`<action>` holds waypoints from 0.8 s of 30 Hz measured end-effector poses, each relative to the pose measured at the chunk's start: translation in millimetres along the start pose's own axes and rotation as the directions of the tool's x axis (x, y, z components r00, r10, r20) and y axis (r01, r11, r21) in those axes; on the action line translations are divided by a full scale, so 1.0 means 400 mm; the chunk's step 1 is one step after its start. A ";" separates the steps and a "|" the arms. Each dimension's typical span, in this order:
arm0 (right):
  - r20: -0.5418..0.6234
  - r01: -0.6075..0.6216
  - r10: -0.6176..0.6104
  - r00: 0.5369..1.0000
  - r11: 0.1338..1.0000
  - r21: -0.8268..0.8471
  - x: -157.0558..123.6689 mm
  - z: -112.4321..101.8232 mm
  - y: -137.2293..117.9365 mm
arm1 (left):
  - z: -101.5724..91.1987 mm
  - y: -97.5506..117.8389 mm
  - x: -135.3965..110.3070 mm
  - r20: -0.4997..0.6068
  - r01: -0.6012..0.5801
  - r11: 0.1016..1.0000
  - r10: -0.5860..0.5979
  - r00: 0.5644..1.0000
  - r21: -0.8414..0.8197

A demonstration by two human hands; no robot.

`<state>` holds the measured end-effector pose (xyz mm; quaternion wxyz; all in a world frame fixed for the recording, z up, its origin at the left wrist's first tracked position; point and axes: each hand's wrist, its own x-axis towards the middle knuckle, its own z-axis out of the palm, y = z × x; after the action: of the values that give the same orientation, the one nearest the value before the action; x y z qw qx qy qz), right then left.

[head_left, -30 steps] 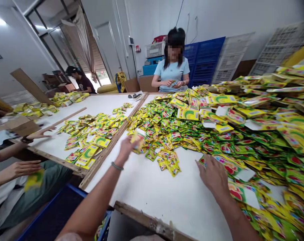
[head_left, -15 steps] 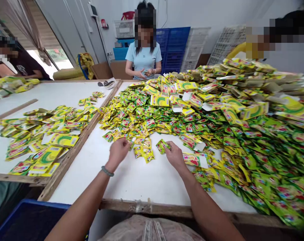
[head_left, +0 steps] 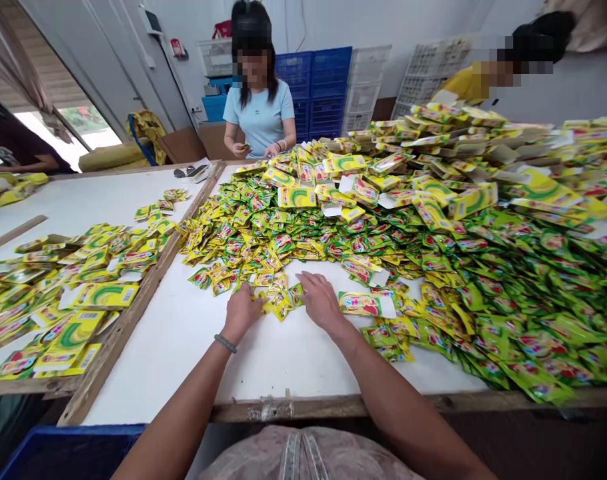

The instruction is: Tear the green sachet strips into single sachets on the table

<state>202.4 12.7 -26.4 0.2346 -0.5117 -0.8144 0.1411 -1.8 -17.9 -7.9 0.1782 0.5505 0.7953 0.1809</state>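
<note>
My left hand (head_left: 243, 311) is at the left side of a small cluster of yellow sachets (head_left: 281, 303) on the white tabletop (head_left: 283, 360). Its fingers are bent around the edge of a yellow sachet, partly hiding it. From the other side, my right hand (head_left: 321, 300) reaches in with its fingers stretched out. A green sachet (head_left: 296, 295) lies at its fingertips, touching or almost touching the yellow ones. Right of this hand lies a yellow-and-green carton (head_left: 361, 304) with a white open flap.
A large heap of green sachets (head_left: 488, 293) and cartons (head_left: 296, 197) covers the back and right. Beyond a wooden divider (head_left: 148, 293) lie more cartons (head_left: 106, 295). A blue crate (head_left: 78, 437) stands below at left. Co-workers stand across the table (head_left: 258, 110) and at both sides.
Both hands have moved closer together around the cluster. The green sachet in my right hand has come left to the yellow ones, and those fingers have straightened. The view has shifted right.
</note>
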 end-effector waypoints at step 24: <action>0.071 -0.335 0.446 0.892 0.547 0.767 -0.015 -0.003 -0.073 | 0.085 0.119 -0.078 0.187 0.151 0.298 0.097 0.978 -0.942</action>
<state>182.7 -5.4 -13.0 0.4436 -0.5407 -0.5253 0.4847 63.4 -28.6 -11.8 0.5545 0.3397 0.5190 0.5548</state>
